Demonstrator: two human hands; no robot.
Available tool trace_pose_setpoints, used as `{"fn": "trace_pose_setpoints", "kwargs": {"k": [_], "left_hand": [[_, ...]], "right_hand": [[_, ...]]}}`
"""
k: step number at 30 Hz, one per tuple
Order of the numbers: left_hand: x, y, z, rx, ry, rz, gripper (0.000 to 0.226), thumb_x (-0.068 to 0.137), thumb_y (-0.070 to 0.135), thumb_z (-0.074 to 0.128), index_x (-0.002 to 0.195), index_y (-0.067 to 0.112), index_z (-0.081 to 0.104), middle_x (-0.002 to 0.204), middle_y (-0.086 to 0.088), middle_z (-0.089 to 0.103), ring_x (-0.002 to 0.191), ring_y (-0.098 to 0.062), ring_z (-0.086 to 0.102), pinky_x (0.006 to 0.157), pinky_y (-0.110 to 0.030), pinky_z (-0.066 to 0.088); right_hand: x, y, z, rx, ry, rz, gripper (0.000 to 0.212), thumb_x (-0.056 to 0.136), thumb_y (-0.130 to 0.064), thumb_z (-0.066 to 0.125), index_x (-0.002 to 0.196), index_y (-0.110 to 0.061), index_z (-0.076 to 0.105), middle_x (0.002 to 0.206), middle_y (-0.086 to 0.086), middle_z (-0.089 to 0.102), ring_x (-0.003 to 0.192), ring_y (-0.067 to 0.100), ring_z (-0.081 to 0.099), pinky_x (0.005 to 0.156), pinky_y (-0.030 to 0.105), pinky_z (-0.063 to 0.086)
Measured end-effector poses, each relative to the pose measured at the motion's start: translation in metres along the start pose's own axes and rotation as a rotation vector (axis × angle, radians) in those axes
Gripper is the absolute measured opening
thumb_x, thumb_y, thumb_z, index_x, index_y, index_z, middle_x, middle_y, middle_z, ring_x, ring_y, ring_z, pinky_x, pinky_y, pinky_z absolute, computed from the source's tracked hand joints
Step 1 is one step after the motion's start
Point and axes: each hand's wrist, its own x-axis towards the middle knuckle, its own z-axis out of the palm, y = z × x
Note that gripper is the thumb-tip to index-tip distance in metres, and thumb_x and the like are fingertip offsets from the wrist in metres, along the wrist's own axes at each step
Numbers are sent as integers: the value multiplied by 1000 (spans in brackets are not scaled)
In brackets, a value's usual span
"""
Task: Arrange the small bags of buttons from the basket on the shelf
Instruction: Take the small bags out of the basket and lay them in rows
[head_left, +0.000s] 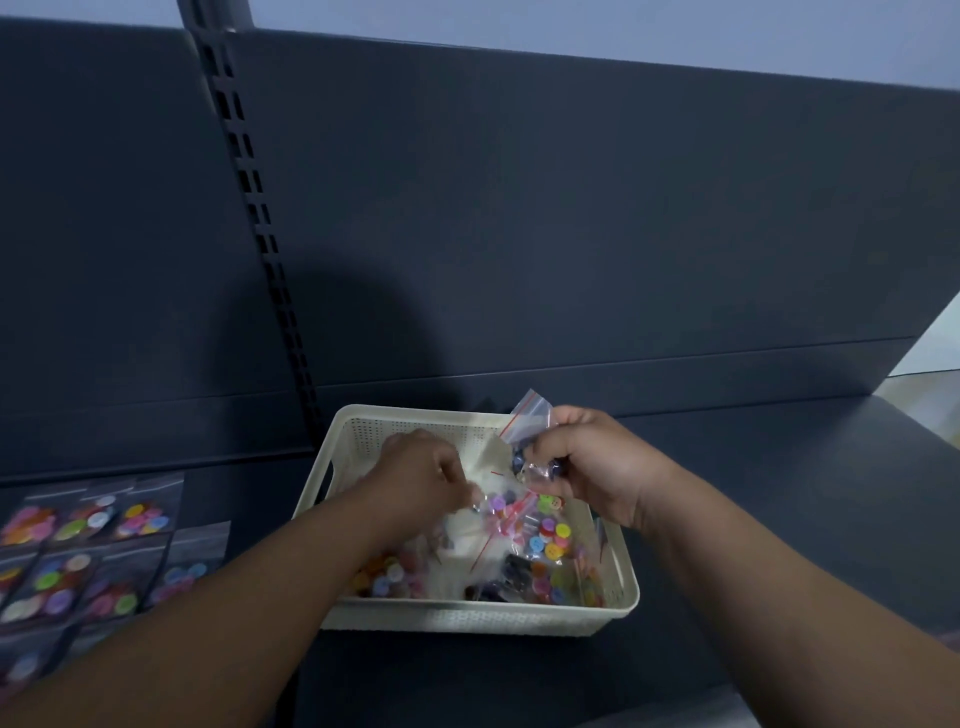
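The right hand (582, 462) pinches a bag (530, 421) above the basket's (467, 618) far right. The left hand (421, 473) reaches among the bags inside (550, 535); I cannot tell its grip. Best lift one by its seal, then lay it beside the rows (93, 519) at left.

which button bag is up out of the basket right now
The bag of dark blue buttons, gripped in the right hand above the basket. The others lie inside it or flat on the shelf at left.
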Motion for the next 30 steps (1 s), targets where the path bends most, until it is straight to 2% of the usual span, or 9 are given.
{"fn": "trace_pose_setpoints", "kwargs": {"k": [3, 6, 9, 12, 15, 19, 22, 25, 30], "left_hand": [[-4, 12, -13, -305, 81, -101, 28, 78, 17, 75, 59, 16, 54, 89, -13, 69, 59, -9, 58, 55, -21, 45], [-11, 25, -26, -564, 134, -168, 21, 87, 13, 66, 72, 9, 52, 67, -7, 63, 43, -2, 52, 39, -15, 40], [-19, 30, -39, -757, 144, -239, 17, 89, 15, 64, 77, 9, 52, 68, -6, 62, 56, -14, 59, 40, -20, 45], [-30, 29, -55, -881, 151, -292, 13, 88, 13, 65, 81, 11, 54, 83, -14, 65, 64, -20, 61, 49, -29, 51], [-45, 23, -77, -955, 201, -303, 9, 88, 3, 61, 91, 11, 58, 82, -10, 61, 63, -16, 59, 48, -25, 51], [-72, 0, -109, -1023, 316, -314, 12, 88, -3, 58, 88, 9, 59, 80, -9, 62, 71, -18, 61, 56, -26, 55], [-98, -27, -132, -1064, 434, -310, 18, 85, 0, 63, 76, 13, 55, 67, -3, 62, 61, -14, 59, 58, -26, 50], [-136, -54, -155, -1067, 514, -310, 20, 83, -1, 64, 73, 15, 56, 52, 3, 62, 44, -6, 56, 46, -20, 43], [-217, -113, -201, -1046, 565, -389, 11, 86, 7, 63, 76, 10, 60, 65, -6, 59, 53, -15, 54, 46, -23, 43]], "right_hand": [[-2, -4, 5, 50, -46, 2, 39, 78, 13, 54, 114, 0, 60, 82, 5, 71, 77, 17, 62, 58, 27, 57], [-5, -10, 14, 103, -117, 12, 38, 80, 14, 51, 117, 4, 57, 86, 9, 70, 76, 23, 69, 58, 30, 58], [-10, -19, 27, 170, -230, 9, 34, 81, 17, 42, 102, -3, 58, 84, 13, 67, 76, 26, 68, 72, 37, 57], [-11, -29, 47, 297, -370, 27, 35, 82, 14, 39, 97, -11, 60, 81, 11, 66, 60, 18, 61, 63, 37, 59], [-9, -37, 74, 350, -424, 96, 26, 76, -13, 61, 102, -12, 61, 89, 11, 68, 71, 23, 65, 57, 35, 57], [-7, -38, 129, 191, -456, 137, 43, 67, -35, 70, 103, -12, 65, 87, 7, 68, 76, 20, 64, 71, 36, 55], [-13, -30, 179, 37, -476, 127, 27, 74, -29, 70, 97, -18, 62, 85, 4, 65, 74, 19, 63, 57, 27, 55], [-19, -17, 233, -99, -461, 56, 5, 89, -19, 63, 87, -19, 59, 78, 3, 62, 72, 17, 62, 52, 24, 49], [-39, 2, 332, -215, -455, -43, 19, 90, -12, 61, 72, -13, 58, 65, 5, 59, 54, 14, 54, 45, 21, 43]]}}
